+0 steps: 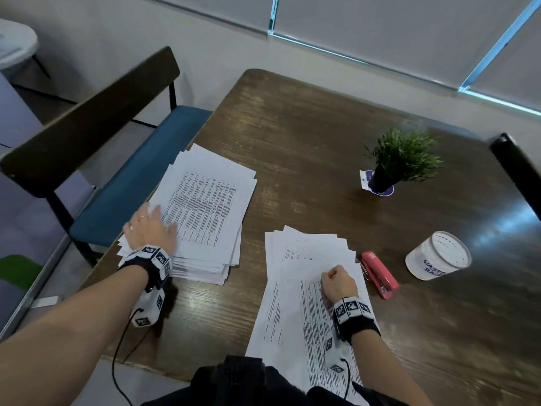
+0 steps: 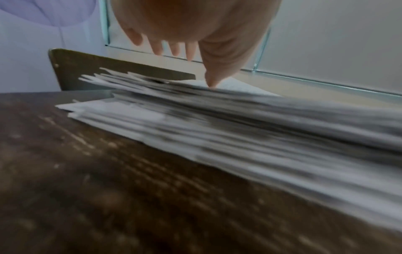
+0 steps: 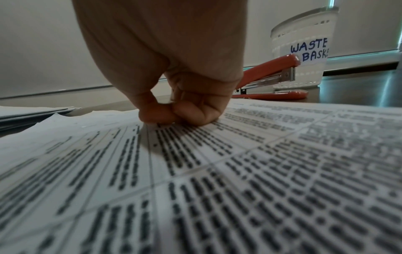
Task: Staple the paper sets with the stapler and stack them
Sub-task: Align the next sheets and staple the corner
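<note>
The dark wooden desk (image 1: pixel 307 136) is carrying a thick stack of paper sets (image 1: pixel 205 212) at nine o'clock, with the left hand (image 1: pixel 149 227) lying flat and released on its near corner. Nearer, at six o'clock, a looser paper pile (image 1: pixel 307 259) is sitting under the right hand (image 1: pixel 339 284), clenched and pinching the top sheet. At three o'clock a white waste basket (image 1: pixel 437 256), a potted plant (image 1: pixel 402 159) beyond it, and the red stapler (image 1: pixel 379 273) just beside the pile are resting untouched.

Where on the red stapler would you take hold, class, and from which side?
Judging by its pose, grip the red stapler across its long raised top arm, coming from above. It lies flat on the table, right of the right hand, sides unobstructed.
</note>
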### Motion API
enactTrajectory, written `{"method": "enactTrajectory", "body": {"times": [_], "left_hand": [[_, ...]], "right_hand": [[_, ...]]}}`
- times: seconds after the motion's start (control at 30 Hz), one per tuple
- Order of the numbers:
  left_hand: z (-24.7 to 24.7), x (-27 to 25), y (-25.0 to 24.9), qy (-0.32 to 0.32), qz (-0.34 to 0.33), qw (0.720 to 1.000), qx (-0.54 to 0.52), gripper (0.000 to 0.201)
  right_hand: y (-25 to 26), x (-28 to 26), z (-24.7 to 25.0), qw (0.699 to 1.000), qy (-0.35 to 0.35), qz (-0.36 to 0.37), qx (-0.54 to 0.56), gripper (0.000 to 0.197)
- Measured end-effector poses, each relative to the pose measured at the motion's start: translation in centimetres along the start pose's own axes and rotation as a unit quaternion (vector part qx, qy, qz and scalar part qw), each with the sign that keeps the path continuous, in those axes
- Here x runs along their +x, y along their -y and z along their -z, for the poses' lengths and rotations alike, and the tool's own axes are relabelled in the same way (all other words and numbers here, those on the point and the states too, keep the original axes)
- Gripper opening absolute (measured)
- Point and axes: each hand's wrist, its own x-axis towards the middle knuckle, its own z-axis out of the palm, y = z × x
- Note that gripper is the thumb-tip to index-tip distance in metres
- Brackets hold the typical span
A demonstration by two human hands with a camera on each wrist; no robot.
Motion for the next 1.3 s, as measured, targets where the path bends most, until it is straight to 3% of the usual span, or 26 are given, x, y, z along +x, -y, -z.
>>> {"method": "enactTrajectory", "body": {"times": [0.1, 0.17, 0.27, 0.43, 0.5, 0.57, 0.67, 0.73, 0.83, 0.97, 1.07, 1.2, 1.3], "left_hand": [[-1.4, -0.3, -0.5, 0.158, -0.038, 0.985, 0.055, 0.079], [-1.3, -0.6, -1.0, 0.198, -0.011, 0.979, 0.055, 0.080], [-0.6, -2.0, -3.6, 0.168, -0.018, 0.984, 0.049, 0.066], [-0.8, -6.6, -10.9, 0.094, -0.194, 0.975, -0.054, 0.045], [-1.6, -8.8, -12.9, 0.110, -0.241, 0.957, -0.122, 0.035], [-2.4, -10.7, -14.3, 0.153, -0.264, 0.941, -0.146, 0.031], [-3.0, -12.4, -15.7, 0.227, -0.234, 0.936, -0.135, 0.037], [-3.2, -13.1, -16.5, 0.248, -0.196, 0.941, -0.118, 0.045], [-3.4, -14.0, -17.8, 0.267, -0.151, 0.945, -0.113, 0.061], [-3.7, -14.6, -19.2, 0.268, -0.087, 0.951, -0.126, 0.067], [-3.7, -14.8, -19.4, 0.259, -0.050, 0.952, -0.153, 0.071], [-3.8, -15.9, -19.3, 0.263, -0.015, 0.947, -0.187, 0.077], [-3.9, -16.6, -19.4, 0.265, -0.023, 0.943, -0.198, 0.077]], "right_hand": [[0.3, -0.2, 0.1, 1.000, 0.003, 0.007, -0.016, 0.013], [0.3, -0.3, 0.2, 1.000, 0.007, 0.007, -0.026, 0.014], [0.3, -0.4, 0.4, 0.999, 0.016, 0.014, -0.041, 0.012], [-0.6, 0.2, 1.1, 0.999, 0.029, 0.020, 0.006, 0.014], [-1.7, 0.1, 1.6, 1.000, -0.010, 0.019, -0.022, 0.033], [-2.9, -0.3, 2.2, 0.996, -0.040, -0.025, -0.081, 0.064], [-4.4, -0.8, 3.2, 0.988, -0.039, -0.095, -0.119, 0.100], [-5.4, -0.4, 3.4, 0.989, -0.032, -0.108, -0.098, 0.108], [-6.1, 0.4, 3.5, 0.993, -0.017, -0.114, -0.031, 0.103], [-5.8, 0.4, 4.3, 0.984, 0.017, -0.133, -0.117, 0.094], [-5.3, 0.2, 4.7, 0.987, 0.023, -0.130, -0.091, 0.084], [-6.0, 0.8, 5.2, 0.998, 0.027, -0.062, -0.002, 0.024], [-7.0, 1.1, 5.9, 0.995, -0.011, -0.057, 0.076, 0.033]]}}
